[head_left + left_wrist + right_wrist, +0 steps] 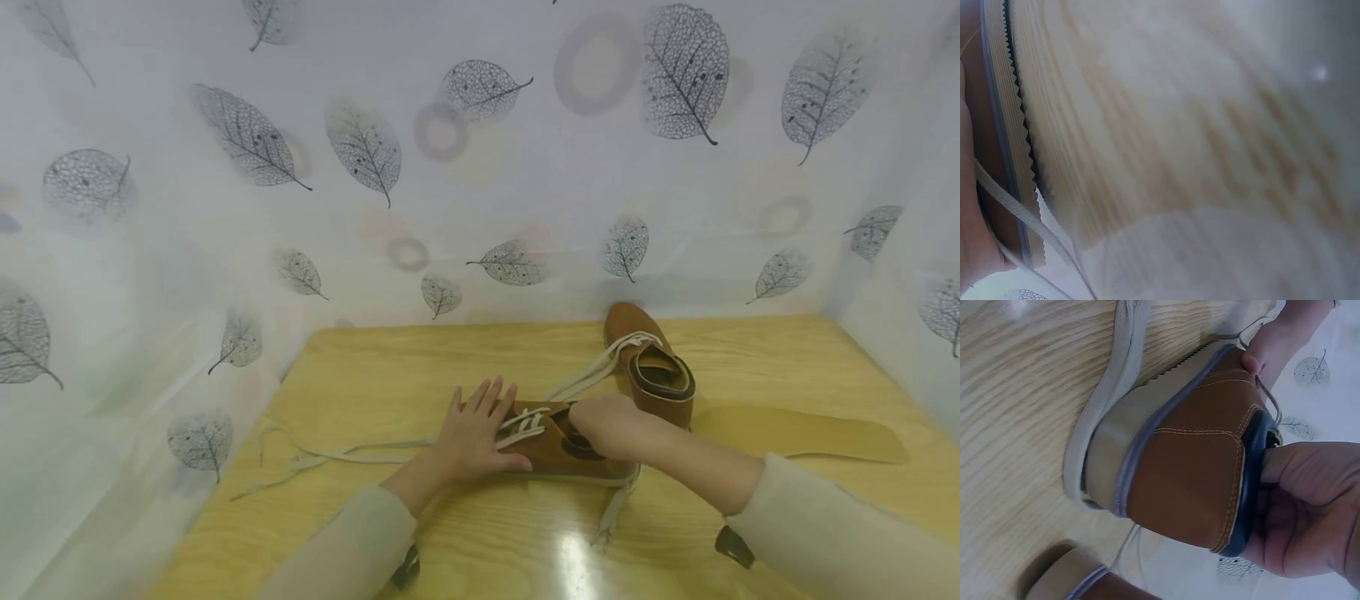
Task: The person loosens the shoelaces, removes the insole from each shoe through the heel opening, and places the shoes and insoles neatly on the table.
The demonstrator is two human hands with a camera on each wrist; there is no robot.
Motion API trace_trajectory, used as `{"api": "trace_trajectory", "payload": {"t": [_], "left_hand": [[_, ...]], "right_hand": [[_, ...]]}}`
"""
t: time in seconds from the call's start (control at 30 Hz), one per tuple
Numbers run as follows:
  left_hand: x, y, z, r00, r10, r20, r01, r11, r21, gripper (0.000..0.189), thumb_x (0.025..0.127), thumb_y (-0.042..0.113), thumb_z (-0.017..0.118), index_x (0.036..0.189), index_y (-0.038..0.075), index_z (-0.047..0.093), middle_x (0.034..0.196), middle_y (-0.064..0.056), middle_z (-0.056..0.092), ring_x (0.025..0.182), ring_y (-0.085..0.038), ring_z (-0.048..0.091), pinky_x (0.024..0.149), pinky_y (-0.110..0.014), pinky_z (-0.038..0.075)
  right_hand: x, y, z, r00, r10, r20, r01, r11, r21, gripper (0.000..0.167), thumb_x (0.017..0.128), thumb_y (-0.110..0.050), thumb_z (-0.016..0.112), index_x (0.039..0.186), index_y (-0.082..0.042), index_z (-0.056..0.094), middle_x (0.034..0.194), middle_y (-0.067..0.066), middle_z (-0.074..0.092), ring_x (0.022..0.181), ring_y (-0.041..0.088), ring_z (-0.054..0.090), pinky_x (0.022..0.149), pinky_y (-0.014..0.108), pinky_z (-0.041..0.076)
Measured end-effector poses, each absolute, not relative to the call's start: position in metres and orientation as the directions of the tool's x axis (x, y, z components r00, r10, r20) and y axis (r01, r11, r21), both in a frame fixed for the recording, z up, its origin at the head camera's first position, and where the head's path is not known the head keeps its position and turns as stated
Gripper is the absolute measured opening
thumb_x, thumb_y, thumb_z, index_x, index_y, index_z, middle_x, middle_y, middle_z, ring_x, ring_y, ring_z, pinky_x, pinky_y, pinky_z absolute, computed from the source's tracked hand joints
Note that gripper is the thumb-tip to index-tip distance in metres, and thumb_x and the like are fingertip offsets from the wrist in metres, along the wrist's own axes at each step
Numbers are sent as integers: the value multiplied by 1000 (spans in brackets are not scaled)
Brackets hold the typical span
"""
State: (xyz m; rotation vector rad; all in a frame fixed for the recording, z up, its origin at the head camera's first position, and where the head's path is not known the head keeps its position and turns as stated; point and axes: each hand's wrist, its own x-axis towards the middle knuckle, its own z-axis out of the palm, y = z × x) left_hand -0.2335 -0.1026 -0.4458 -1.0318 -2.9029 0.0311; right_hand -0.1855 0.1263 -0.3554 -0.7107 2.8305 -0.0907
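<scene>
A brown lace-up shoe (570, 467) lies lengthwise across the table, toe to the left, with its dark-lined opening at the right. My left hand (476, 433) rests on its toe end, fingers spread and straight, thumb along the near side. Into the shoe's opening reaches my right hand (609, 427). In the right wrist view, the fingers (1275, 519) bend in past the dark collar (1249, 494), and their tips are hidden inside. I cannot tell whether they hold anything there. Pale laces (352, 457) trail left from under the left hand, and another lace end (613, 508) hangs out by the heel.
Behind the right hand stands a second brown shoe (667, 408), its toe pointing away and its laces reaching toward the first shoe. A tan insole (810, 433) lies on the wooden table (420, 358) at the right. Leaf-printed white sheeting (525, 192) borders the back and sides.
</scene>
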Motion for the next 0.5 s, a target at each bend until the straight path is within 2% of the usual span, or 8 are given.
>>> {"api": "trace_trajectory", "payload": {"t": [0.17,0.23,0.3,0.43,0.5], "left_hand": [[-233,-104,-445,-773,632,51,632,775,-27,119,64,92,0,153,14,10,158,-14,15,144,-34,17,110,-64,16],[-234,-104,-446,-773,633,53,632,774,-28,119,64,92,1,153,14,10,157,-14,15,144,-33,18,110,-63,16],[-234,-104,-446,-773,632,55,631,775,-29,119,64,92,1,153,14,10,157,-14,15,144,-33,17,111,-63,16],[-234,-103,-447,-776,629,53,629,777,-18,117,66,92,5,153,14,10,157,-14,15,144,-32,16,112,-62,14],[-234,-102,-447,-778,626,52,627,779,-10,115,68,92,10,153,14,10,157,-14,16,144,-33,17,112,-62,14]], "right_hand": [[-188,130,-360,-879,-450,-155,-419,886,-196,36,91,2,53,61,-12,40,53,-5,34,48,8,32,41,19,25],[-188,132,-362,-885,-441,-148,-400,884,-244,34,92,0,52,61,-12,43,52,-5,35,47,8,31,41,18,23],[-189,134,-363,-888,-435,-150,-380,878,-292,29,92,-2,53,65,-11,49,54,-5,40,48,8,34,42,18,26],[-191,138,-360,-880,-438,-183,-331,842,-427,11,91,-3,55,84,-3,63,71,-1,58,55,9,47,49,21,41],[-195,141,-359,-873,-451,-186,-311,808,-500,10,91,-3,56,88,0,65,76,3,62,58,10,51,54,24,47]]}}
